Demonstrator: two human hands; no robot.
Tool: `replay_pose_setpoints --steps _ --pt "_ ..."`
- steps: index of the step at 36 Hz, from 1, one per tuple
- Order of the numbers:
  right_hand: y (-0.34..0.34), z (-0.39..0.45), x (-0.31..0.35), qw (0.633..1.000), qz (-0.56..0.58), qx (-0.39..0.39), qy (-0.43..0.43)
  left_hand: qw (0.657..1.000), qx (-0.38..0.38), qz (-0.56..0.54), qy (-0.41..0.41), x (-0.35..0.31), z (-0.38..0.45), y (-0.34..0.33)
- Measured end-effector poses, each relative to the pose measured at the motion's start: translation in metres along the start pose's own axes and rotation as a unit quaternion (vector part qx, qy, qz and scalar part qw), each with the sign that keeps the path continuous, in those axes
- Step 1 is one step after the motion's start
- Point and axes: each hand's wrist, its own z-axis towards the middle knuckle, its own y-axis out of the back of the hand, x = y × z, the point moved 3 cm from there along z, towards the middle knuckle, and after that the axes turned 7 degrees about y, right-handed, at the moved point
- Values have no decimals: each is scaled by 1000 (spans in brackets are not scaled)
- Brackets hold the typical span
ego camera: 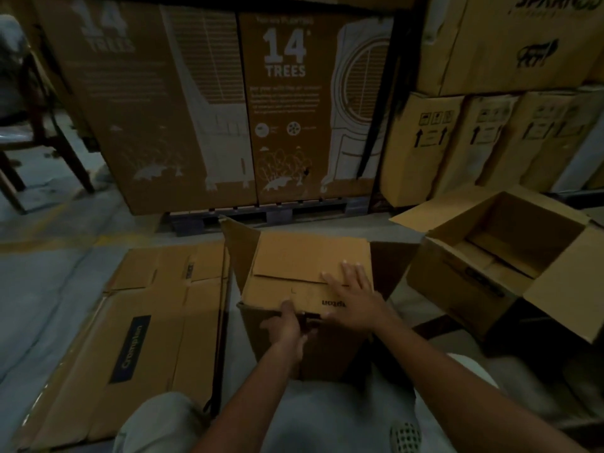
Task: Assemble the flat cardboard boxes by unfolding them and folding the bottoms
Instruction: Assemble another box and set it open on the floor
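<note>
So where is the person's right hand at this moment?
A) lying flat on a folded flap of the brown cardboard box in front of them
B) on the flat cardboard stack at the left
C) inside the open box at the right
A: the right hand lies with straight fingers on the folded flap of the brown cardboard box, while the left hand grips its near edge.

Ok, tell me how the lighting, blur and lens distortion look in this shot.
Head view: dim throughout, no glare. The box being folded and both hands, left and right, are fairly clear; the frame's edges are darker and smeared. Wide-angle bending tilts the printed cartons behind.
</note>
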Motion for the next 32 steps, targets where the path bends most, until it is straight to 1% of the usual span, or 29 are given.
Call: replay_pose_setpoints --steps 1,3,4,6,7,8,9,10,11,12,14,15,16,17,18,21,23,25,27,29,32 --pt "-1 -1 -2 1000 -5 14 14 997 -43 59 -31 -2 3 2" --pt "-4 -6 -6 998 -23 39 48 974 -130 159 -98 -13 5 8" --pt "-4 -8 -8 997 -28 43 61 963 -159 175 -130 -22 3 11" --pt "-4 -13 -16 997 -23 33 71 940 -188 194 -209 -38 4 17" --pt "-4 -15 -22 997 -18 20 73 920 -189 214 -268 -45 6 20" --pt "-5 -17 -29 997 -9 4 75 897 -161 247 -329 -53 7 22" --pt "-8 -20 -37 997 7 -18 77 870 -112 288 -385 -58 12 25" --pt "-13 -23 -45 995 34 -50 76 848 -45 326 -415 -61 14 28" --pt "-19 -27 -52 990 71 -95 73 836 22 353 -419 -63 18 32" --pt "-25 -31 -58 980 112 -152 65 831 69 376 -403 -63 22 39" --pt "-35 -38 -64 943 182 -277 37 831 123 410 -355 -58 35 52" --pt "-37 -39 -65 921 213 -325 18 835 145 417 -330 -52 44 56" --pt "-38 -39 -64 907 240 -346 -4 837 158 423 -310 -46 51 58" --pt "-37 -38 -61 901 261 -344 -28 839 169 421 -300 -41 56 57" --pt "-37 -37 -59 901 275 -331 -49 839 157 420 -309 -38 59 55" --pt "-40 -36 -54 903 291 -303 -92 826 84 417 -368 -40 63 44" --pt "-43 -35 -53 899 301 -298 -107 840 70 406 -354 -38 70 40" --pt "-46 -32 -53 890 320 -308 -99 849 51 402 -339 -36 79 38" --pt "-45 -28 -53 882 344 -308 -89 848 11 406 -341 -37 85 36" --pt "-42 -23 -50 882 350 -304 -82 846 -16 402 -351 -41 85 35" --pt "-37 -14 -48 886 337 -309 -84 844 -37 397 -359 -46 75 34"
